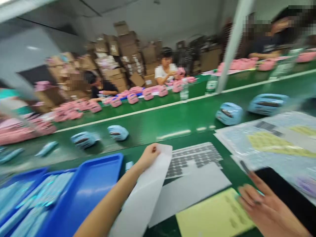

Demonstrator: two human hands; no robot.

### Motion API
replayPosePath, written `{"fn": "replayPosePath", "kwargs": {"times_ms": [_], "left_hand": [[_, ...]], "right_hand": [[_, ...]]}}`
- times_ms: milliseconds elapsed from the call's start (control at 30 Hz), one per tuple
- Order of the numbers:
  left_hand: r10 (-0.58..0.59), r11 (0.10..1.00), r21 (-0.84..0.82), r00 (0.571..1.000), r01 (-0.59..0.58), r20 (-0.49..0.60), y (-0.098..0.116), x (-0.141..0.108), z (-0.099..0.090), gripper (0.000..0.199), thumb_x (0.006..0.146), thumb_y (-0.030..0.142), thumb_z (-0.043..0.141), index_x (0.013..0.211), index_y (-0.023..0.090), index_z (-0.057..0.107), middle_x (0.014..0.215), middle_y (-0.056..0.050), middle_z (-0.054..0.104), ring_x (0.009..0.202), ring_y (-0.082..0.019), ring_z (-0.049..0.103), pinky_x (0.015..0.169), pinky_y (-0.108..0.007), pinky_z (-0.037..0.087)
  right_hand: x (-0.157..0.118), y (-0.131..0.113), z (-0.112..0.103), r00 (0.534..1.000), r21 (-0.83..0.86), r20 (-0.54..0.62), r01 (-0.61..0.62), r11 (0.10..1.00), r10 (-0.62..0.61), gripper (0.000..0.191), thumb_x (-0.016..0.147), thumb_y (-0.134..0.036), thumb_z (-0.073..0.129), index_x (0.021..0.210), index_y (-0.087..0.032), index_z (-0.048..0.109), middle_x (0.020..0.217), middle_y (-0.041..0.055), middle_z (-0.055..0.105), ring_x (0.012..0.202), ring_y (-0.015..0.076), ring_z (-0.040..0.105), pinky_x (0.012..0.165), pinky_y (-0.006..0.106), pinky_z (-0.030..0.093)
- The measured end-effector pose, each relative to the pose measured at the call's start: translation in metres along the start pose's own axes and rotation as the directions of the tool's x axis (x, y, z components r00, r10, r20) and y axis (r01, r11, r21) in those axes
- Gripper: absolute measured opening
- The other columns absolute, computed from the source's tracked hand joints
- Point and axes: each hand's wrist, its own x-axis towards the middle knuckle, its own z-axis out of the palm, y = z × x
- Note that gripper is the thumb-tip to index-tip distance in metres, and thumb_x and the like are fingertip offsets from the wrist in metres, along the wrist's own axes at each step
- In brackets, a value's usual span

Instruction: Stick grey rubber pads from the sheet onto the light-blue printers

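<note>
We see our left hand (148,157) and right hand (264,207) both bare, no gloves, rings or watch showing. Our left forearm is uncovered as far as it shows, with no sleeve in view.

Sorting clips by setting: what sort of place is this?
Probably a factory assembly line: a long green conveyor belt carrying light blue cases, seated workers handling pink cases, and stacked cardboard boxes behind.
</note>
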Motion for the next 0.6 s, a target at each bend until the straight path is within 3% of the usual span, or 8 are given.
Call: {"fn": "replayPosePath", "kwargs": {"times_ms": [33,100,200,300,367,433,500,600], "left_hand": [[0.069,0.995,0.071,0.996,-0.073,0.060,-0.002,0.012,0.009,0.026,0.078,0.013,0.050,0.102,0.006,0.055,0.100,-0.011,0.060,0.088,-0.017,0.055,0.079,-0.027,0.042],[0.184,0.954,0.205,0.967,-0.219,0.178,-0.004,0.030,0.036,0.036,0.082,0.018,0.047,0.118,0.011,0.053,0.099,-0.008,0.059,0.088,-0.018,0.053,0.081,-0.030,0.040],[0.339,0.835,0.312,0.871,-0.453,0.356,0.004,0.044,0.094,0.049,0.085,0.024,0.048,0.133,0.018,0.043,0.104,-0.006,0.056,0.090,-0.019,0.051,0.086,-0.033,0.037],[0.450,0.705,0.282,0.718,-0.651,0.531,0.015,0.053,0.152,0.057,0.084,0.024,0.054,0.137,0.023,0.034,0.114,-0.004,0.053,0.085,-0.014,0.051,0.084,-0.030,0.039],[0.515,0.631,0.253,0.639,-0.734,0.571,0.021,0.057,0.183,0.067,0.079,0.026,0.064,0.136,0.021,0.029,0.120,-0.006,0.049,0.082,-0.013,0.050,0.080,-0.027,0.041],[0.582,0.545,0.255,0.579,-0.799,0.570,0.024,0.058,0.204,0.073,0.070,0.027,0.074,0.128,0.014,0.032,0.126,-0.011,0.043,0.095,-0.017,0.048,0.085,-0.030,0.040],[0.611,0.439,0.254,0.494,-0.862,0.619,0.024,0.056,0.213,0.053,0.071,0.029,0.073,0.111,0.012,0.044,0.119,-0.012,0.048,0.103,-0.022,0.045,0.089,-0.036,0.036],[0.547,0.325,0.175,0.335,-0.929,0.767,0.026,0.048,0.208,0.025,0.084,0.038,0.061,0.091,0.016,0.055,0.105,-0.003,0.058,0.100,-0.019,0.051,0.098,-0.042,0.027]], "right_hand": [[-0.006,-0.008,0.002,0.996,0.083,-0.077,-0.038,0.996,0.044,0.092,0.042,-0.050,0.081,0.124,-0.034,0.042,0.067,-0.0011,0.031,0.058,0.0003,0.037,0.049,0.013,0.036],[-0.009,-0.017,0.007,0.989,0.077,-0.140,-0.034,0.996,0.044,0.086,0.051,-0.044,0.079,0.126,-0.033,0.040,0.072,-0.0011,0.033,0.065,-0.0028,0.040,0.060,0.009,0.042],[-0.004,-0.010,-0.002,0.947,-0.219,-0.181,0.226,0.949,-0.267,0.079,0.071,-0.041,0.066,0.137,-0.034,0.023,0.094,0.0015,0.050,0.081,0.0017,0.054,0.075,0.015,0.051],[0.001,0.008,-0.029,0.820,-0.866,-0.088,0.218,0.450,-0.566,0.091,0.077,-0.031,0.060,0.144,-0.044,-0.001,0.125,0.0015,0.047,0.118,0.0128,0.050,0.104,0.039,0.046],[0.002,0.017,-0.045,0.808,-0.983,0.122,0.180,0.043,-0.576,0.098,0.076,-0.025,0.059,0.145,-0.043,-0.008,0.135,0.0012,0.040,0.127,0.0174,0.043,0.103,0.042,0.047],[0.003,0.022,-0.055,0.811,-0.967,0.254,0.212,-0.140,-0.527,0.105,0.072,-0.019,0.062,0.147,-0.039,-0.009,0.139,0.0018,0.037,0.127,0.0169,0.044,0.098,0.036,0.051],[0.004,0.022,-0.058,0.820,-0.970,0.243,0.202,-0.136,-0.519,0.109,0.069,-0.017,0.064,0.147,-0.040,-0.009,0.139,0.0007,0.037,0.124,0.0152,0.046,0.096,0.034,0.053],[0.005,0.018,-0.058,0.870,-0.995,0.069,0.095,0.028,-0.489,0.106,0.072,-0.021,0.061,0.144,-0.046,-0.013,0.138,-0.0020,0.035,0.122,0.0126,0.048,0.097,0.034,0.053]]}}
